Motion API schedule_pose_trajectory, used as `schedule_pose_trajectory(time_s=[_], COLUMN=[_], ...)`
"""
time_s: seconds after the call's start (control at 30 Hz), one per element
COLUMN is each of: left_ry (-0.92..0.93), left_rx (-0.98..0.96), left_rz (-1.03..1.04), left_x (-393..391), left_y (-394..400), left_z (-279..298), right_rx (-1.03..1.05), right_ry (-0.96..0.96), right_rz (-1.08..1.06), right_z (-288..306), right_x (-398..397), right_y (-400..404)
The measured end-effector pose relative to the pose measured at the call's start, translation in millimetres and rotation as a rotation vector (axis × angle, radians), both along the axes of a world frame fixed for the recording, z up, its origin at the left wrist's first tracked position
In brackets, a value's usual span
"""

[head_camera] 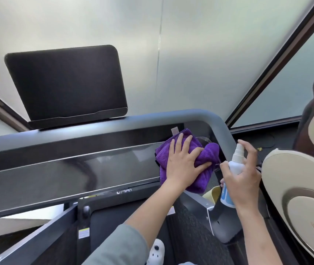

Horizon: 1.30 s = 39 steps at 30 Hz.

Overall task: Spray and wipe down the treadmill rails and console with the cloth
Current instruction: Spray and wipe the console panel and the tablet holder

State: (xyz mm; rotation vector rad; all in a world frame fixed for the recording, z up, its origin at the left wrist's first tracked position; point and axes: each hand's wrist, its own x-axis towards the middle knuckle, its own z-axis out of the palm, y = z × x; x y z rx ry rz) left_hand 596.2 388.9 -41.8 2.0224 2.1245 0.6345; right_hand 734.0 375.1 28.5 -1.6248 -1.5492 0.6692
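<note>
A purple cloth (205,153) lies bunched on the right end of the treadmill's glossy black console (66,169). My left hand (184,161) presses flat on the cloth with fingers spread. My right hand (244,173) grips a white spray bottle (232,165) with a blue label, just right of the cloth, forefinger raised over the nozzle. The grey rail (217,123) curves around the console's far right corner. A dark tablet holder (66,83) stands above the console at the left.
Frosted glass panels (190,54) fill the background. A cream and brown massage chair (301,188) crowds the right side. The treadmill belt (125,213) and a white slipper (156,251) show below. A yellow item (211,194) sits under the cloth's right edge.
</note>
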Motion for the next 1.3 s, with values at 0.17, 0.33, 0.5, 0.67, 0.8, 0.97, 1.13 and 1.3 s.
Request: schedule_pose_trajectory(time_s=[0.17, 0.33, 0.5, 0.67, 0.8, 0.97, 1.13, 1.3], left_ry=[0.091, 0.004, -0.057, 0.033, 0.063, -0.03, -0.055, 0.052], left_rx=[-0.093, -0.054, 0.073, -0.004, -0.079, -0.022, 0.044, -0.051], left_rz=[0.047, 0.037, 0.17, 0.194, 0.149, 0.076, 0.138, 0.186], left_x=[16, 5, -16, -8, 17, 2, -29, -8], left_y=[27, 21, -6, 12, 39, 21, -10, 14], left_z=[10, 11, 3, 2, 7, 8, 3, 5], right_rx=[0.023, 0.077, 0.11, 0.052, 0.044, 0.048, 0.082, 0.072], right_ry=[-0.026, -0.101, -0.109, -0.009, 0.004, 0.001, -0.006, 0.0], right_rz=[0.005, -0.016, 0.053, 0.041, -0.008, 0.005, 0.058, 0.013], right_z=[-3, 0, -2, -7, -4, 3, 5, -2], right_x=[-3, -2, -23, -24, -8, -11, -25, -20], right_y=[3, 4, -3, -4, -8, -8, -1, 0])
